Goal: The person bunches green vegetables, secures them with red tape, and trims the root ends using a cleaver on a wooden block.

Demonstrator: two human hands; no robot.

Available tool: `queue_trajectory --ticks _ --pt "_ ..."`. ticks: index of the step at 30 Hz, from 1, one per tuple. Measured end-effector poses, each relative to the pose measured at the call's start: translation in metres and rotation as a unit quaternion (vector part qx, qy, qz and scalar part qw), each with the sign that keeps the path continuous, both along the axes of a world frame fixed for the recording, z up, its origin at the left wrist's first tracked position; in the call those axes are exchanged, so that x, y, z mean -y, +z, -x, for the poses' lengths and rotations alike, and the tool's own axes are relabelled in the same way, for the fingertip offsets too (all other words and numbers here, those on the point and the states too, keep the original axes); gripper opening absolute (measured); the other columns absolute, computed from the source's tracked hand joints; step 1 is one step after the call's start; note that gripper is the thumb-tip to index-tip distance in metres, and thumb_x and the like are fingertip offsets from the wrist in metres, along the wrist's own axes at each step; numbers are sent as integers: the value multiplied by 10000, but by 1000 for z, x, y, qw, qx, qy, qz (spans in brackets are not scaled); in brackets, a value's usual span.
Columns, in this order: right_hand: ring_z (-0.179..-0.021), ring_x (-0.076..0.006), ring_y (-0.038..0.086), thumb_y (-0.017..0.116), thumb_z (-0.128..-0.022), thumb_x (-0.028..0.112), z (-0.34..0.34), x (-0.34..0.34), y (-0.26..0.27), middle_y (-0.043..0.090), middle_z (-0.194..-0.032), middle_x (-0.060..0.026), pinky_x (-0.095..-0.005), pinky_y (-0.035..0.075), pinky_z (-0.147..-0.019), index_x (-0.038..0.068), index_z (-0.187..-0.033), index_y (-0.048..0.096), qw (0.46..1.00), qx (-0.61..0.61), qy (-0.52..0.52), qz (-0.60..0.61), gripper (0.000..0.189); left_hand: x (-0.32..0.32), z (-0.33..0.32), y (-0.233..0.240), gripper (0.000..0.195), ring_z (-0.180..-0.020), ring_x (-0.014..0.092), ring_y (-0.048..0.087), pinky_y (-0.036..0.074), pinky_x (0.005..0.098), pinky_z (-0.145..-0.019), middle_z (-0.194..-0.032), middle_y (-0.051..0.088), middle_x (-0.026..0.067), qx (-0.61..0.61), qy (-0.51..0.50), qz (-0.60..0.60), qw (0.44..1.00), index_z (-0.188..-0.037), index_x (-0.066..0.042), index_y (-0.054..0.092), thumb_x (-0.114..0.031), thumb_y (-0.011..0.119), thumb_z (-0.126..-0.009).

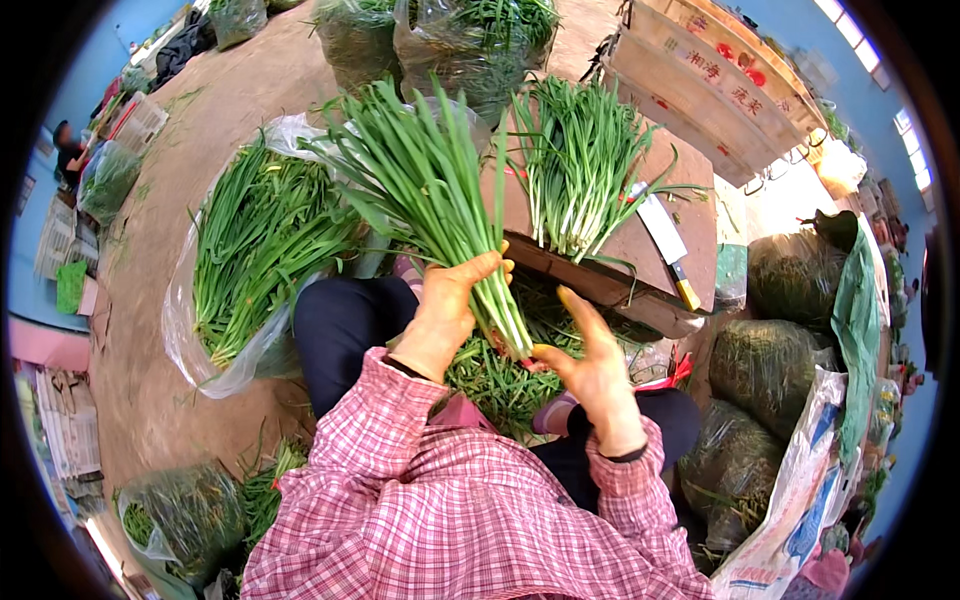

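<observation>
My left hand [450, 304] is wrapped around the stems of a bunch of leafy green garlic chives [420, 187]. Its leaves fan out away from me, and the pale stem ends point toward my right hand [592, 352]. That hand has thumb and forefinger spread, the thumb beside the stem ends; whether it touches them is hard to tell. A second pile of chives [581, 165] lies on a brown block [517, 206] ahead of me. Beside that pile rests a cleaver [661, 232] with a black and yellow handle. Loose greens [502, 382] cover the floor between my feet.
To my left is an open clear plastic bag [180, 322] full of chives. Filled bags [472, 56] stand beyond the block, near stacked plastic crates [697, 82]. Several packed bags [772, 367] line my right side. Red ties [679, 370] hang by my right knee. A person [71, 157] is far left.
</observation>
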State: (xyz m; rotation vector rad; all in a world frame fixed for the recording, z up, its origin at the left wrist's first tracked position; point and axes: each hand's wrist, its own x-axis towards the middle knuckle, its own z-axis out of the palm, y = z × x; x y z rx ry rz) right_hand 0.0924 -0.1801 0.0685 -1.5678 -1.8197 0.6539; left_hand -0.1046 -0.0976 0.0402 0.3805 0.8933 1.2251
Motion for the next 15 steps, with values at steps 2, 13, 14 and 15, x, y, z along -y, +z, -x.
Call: queue_trajectory --ticks 2,13,14,15 --pt "-1225 -398 612 793 -858 315 26 -15 6 654 -1293 -225 -436 535 -953 6 -1398 511 992 -74 31 94 683 -6 -12 -9 355 -880 244 717 602 373 -807 -1057 736 129 5 -30 -9 999 -1197 29 675 -76 754 -867" --pt "-585 -162 643 613 -1009 359 21 -36 -31 722 -808 -117 -283 515 -550 -10 -1113 664 828 -313 57 462 387 -5 -6 -70 578 -1052 297 696 579 473 -959 -1368 620 140 238 -210 13 948 -1427 7 509 -216 710 -932" --pt "-665 -169 672 639 -995 342 14 -36 -35 734 -858 -115 -290 542 -616 -8 -1117 673 893 -236 38 381 372 -3 -6 -76 556 -1027 292 701 595 467 -926 -1357 630 143 235 -178 20 955 -1405 7 528 -179 720 -918" --pt "-744 -175 700 665 -981 324 6 -36 -41 745 -907 -113 -296 569 -683 -6 -1122 682 943 -155 20 292 359 -2 -7 -79 569 -990 284 707 595 440 -904 -1239 679 148 217 -161 21 963 -1427 -23 530 -165 720 -909"
